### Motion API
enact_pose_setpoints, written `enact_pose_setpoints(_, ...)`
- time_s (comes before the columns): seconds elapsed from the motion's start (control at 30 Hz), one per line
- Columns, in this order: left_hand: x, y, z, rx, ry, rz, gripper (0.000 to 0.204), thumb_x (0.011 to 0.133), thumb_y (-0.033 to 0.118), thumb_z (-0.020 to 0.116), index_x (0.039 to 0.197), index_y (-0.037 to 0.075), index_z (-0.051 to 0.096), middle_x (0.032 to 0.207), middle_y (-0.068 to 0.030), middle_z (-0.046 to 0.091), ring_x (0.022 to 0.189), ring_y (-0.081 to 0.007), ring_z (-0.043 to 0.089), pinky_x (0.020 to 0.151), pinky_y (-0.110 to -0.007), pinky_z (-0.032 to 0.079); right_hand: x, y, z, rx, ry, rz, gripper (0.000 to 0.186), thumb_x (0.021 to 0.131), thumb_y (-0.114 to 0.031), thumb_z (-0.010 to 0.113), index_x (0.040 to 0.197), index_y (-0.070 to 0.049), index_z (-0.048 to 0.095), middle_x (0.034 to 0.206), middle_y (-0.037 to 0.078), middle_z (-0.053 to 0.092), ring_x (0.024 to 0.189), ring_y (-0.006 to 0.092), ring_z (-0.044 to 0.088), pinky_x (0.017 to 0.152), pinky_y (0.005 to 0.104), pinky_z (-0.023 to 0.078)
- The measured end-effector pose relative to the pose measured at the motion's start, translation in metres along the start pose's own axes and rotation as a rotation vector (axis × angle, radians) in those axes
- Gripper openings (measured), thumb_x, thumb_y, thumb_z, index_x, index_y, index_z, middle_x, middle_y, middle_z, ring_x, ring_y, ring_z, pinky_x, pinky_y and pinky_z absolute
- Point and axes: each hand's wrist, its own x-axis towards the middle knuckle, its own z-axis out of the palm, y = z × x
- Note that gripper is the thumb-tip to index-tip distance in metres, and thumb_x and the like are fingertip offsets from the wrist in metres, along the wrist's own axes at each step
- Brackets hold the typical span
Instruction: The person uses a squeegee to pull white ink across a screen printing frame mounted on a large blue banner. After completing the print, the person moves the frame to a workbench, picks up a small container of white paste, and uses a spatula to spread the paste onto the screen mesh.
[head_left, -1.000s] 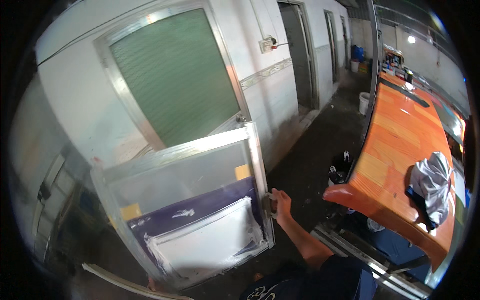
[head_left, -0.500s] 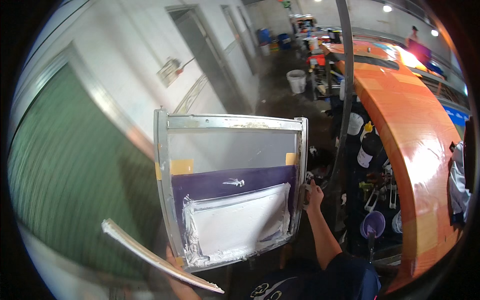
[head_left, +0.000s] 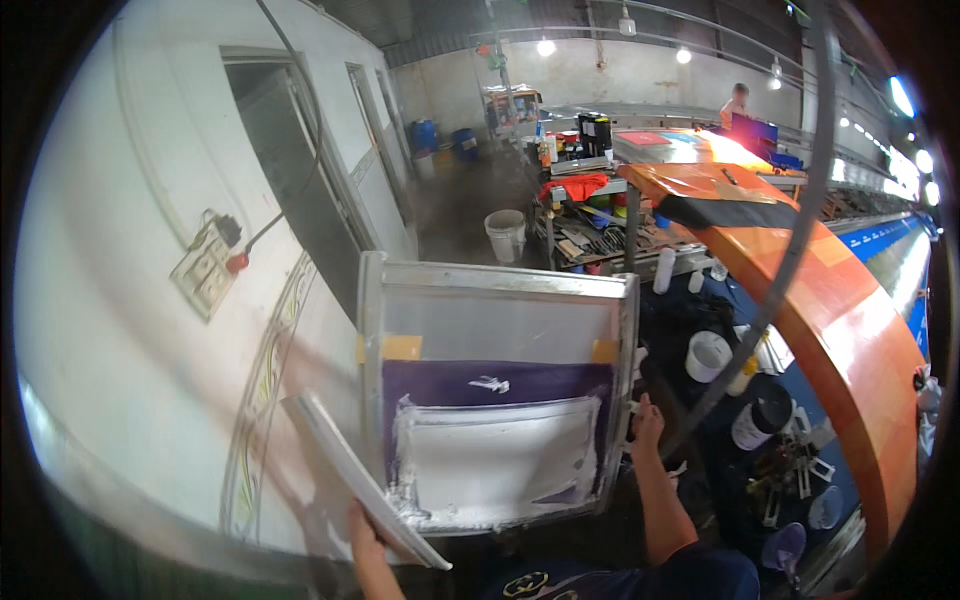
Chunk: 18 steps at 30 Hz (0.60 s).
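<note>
I carry a screen printing frame [head_left: 500, 281] upright in front of me. Its mesh has a purple band and a rectangle coated in white paste [head_left: 500, 455], with tan tape at both sides. My right hand [head_left: 648, 428] is closed on the frame's right edge. My left hand [head_left: 368, 548], at the lower left corner, is closed round a long squeegee [head_left: 345, 462] with whitish paste on it. The squeegee slants up to the left across the frame's lower corner. Whether the left fingers also touch the frame is hidden.
A white wall with a socket box [head_left: 207, 275] and a doorway [head_left: 285, 150] runs along my left. A white bucket [head_left: 505, 236] stands ahead. On the right are an orange-covered table [head_left: 800, 290], a slanting metal post [head_left: 790, 270], tubs and a purple ladle-like cup [head_left: 783, 546]. Someone [head_left: 737, 105] stands far off.
My view has moved forward past the green door and turned, so the wall socket and bench are nearer. The frame sits lower and further right in view. The squeegee now tilts more steeply.
</note>
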Motion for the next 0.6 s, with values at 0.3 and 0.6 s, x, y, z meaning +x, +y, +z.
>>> enact_pose_setpoints(0.3,0.096,-0.015,-0.003,0.033,-0.231,-0.187,0.066,0.098,0.056,0.038,0.142,0.007,0.042,0.139,-0.0073,0.050,0.126,-0.0262,0.047,0.107,-0.039,0.035,-0.056,-0.029,-0.024,0.057,0.126,-0.180,0.037,0.090,-0.035,0.069,0.067,-0.018,0.046,0.052,-0.008,0.038,0.039,0.0026,0.030,0.038,0.0231,0.019)
enact_pose_setpoints(0.6,0.121,0.015,-0.001,0.151,-0.449,-0.129,0.122,0.069,0.093,0.033,0.150,0.001,0.025,0.148,-0.0105,0.039,0.129,-0.0244,0.045,0.107,-0.035,0.036,-0.093,-0.021,-0.027,0.190,0.153,-0.238,0.037,0.087,-0.039,0.072,0.069,-0.016,0.048,0.055,-0.008,0.043,0.042,0.0016,0.034,0.039,0.0213,0.023)
